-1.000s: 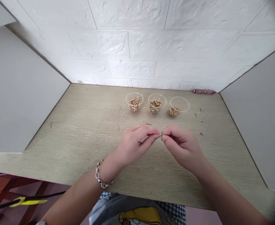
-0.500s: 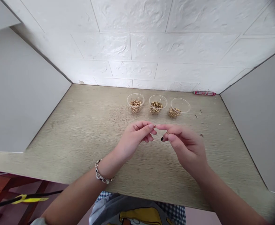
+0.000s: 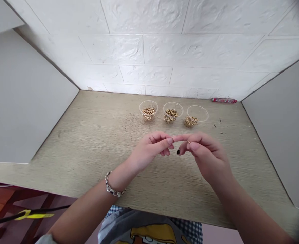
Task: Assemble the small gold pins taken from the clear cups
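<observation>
My left hand (image 3: 154, 149) is closed in a pinch, thumb against index finger, and its tip meets the outstretched index finger of my right hand (image 3: 207, 152). Whatever lies in that pinch is too small or hidden to make out. At the tip of my right thumb, against a bent finger, shows a small gold-coloured piece (image 3: 188, 142). Just beyond my hands stand three clear plastic cups: the left cup (image 3: 148, 101), the middle cup (image 3: 173, 103) and the right cup (image 3: 197, 106). Each contains many small gold-coloured metal pins; those in the middle look darker.
A red and white marker-like tube (image 3: 224, 100) lies along the back wall at right. Several short dark slivers (image 3: 215, 125) are scattered right of the cups. Grey panels (image 3: 37, 95) bound the wooden tabletop (image 3: 100, 135) on both sides.
Both hands have shifted slightly right in the picture. My right thumb has closed up against the bent finger, by the gold-coloured piece. The cups stand as before; the view has moved a little.
</observation>
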`<action>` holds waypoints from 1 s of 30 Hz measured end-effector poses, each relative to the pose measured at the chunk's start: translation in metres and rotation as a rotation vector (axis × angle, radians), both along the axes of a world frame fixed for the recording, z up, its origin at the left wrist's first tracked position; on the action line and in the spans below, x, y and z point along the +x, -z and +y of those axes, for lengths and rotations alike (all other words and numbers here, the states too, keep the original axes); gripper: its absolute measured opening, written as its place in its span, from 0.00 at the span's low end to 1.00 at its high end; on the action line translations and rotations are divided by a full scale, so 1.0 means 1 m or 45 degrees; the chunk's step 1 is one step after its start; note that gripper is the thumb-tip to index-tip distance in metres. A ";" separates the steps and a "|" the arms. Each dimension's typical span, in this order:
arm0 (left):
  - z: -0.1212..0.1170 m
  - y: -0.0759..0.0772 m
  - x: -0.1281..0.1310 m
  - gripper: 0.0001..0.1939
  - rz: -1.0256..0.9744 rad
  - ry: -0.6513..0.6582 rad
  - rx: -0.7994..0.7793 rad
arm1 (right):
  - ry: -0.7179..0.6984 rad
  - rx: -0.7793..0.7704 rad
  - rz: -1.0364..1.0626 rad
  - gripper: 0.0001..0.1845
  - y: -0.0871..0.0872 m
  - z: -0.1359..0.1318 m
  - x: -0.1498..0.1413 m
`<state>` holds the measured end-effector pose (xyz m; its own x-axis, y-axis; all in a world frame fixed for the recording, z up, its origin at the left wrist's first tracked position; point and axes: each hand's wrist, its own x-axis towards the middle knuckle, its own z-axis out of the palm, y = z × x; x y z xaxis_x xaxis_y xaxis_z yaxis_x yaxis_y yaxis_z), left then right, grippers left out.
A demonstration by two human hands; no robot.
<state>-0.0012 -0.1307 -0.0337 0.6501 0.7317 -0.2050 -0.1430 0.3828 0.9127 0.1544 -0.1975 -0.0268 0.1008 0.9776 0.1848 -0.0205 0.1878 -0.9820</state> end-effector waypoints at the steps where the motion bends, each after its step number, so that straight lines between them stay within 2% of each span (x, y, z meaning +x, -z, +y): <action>1: 0.000 0.000 0.001 0.09 0.000 -0.011 0.001 | -0.011 -0.056 0.098 0.09 0.000 0.001 0.000; 4: -0.001 0.000 0.002 0.08 -0.034 -0.111 0.074 | -0.077 -0.216 0.340 0.08 -0.002 0.004 0.000; 7: -0.003 0.000 0.003 0.07 -0.028 -0.251 0.285 | -0.167 -0.358 0.490 0.09 -0.003 0.007 0.001; 9: -0.005 0.000 0.002 0.06 0.052 -0.345 0.519 | -0.207 -0.432 0.568 0.10 -0.004 0.008 0.001; 14: -0.009 -0.001 -0.005 0.07 0.257 -0.495 1.377 | -0.310 -0.616 0.861 0.10 -0.006 0.010 0.002; 16: -0.010 -0.001 -0.007 0.07 0.243 -0.507 1.522 | -0.343 -0.672 0.952 0.10 -0.006 0.010 0.001; 18: -0.010 -0.001 -0.006 0.07 0.213 -0.512 1.454 | -0.325 -0.667 0.959 0.09 -0.004 0.011 -0.001; 20: -0.011 -0.001 -0.003 0.06 0.167 -0.496 1.214 | -0.232 -0.592 0.849 0.08 -0.001 0.011 -0.002; 22: -0.011 0.001 -0.001 0.04 0.118 -0.468 0.845 | -0.109 -0.481 0.625 0.08 0.002 0.010 -0.004; 26: -0.008 0.003 0.003 0.07 -0.059 -0.376 0.118 | 0.041 -0.220 -0.004 0.09 0.001 0.004 -0.005; 28: -0.006 0.002 0.004 0.07 -0.170 -0.317 -0.102 | 0.087 -0.113 -0.269 0.09 -0.002 0.001 -0.006; 30: -0.005 0.000 0.004 0.06 -0.248 -0.252 -0.252 | 0.109 -0.054 -0.422 0.09 -0.005 -0.001 -0.007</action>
<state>0.0026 -0.1356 -0.0340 0.5406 0.8059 -0.2413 -0.3965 0.4971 0.7718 0.1472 -0.1987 -0.0218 0.1238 0.9758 0.1805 0.3149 0.1339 -0.9396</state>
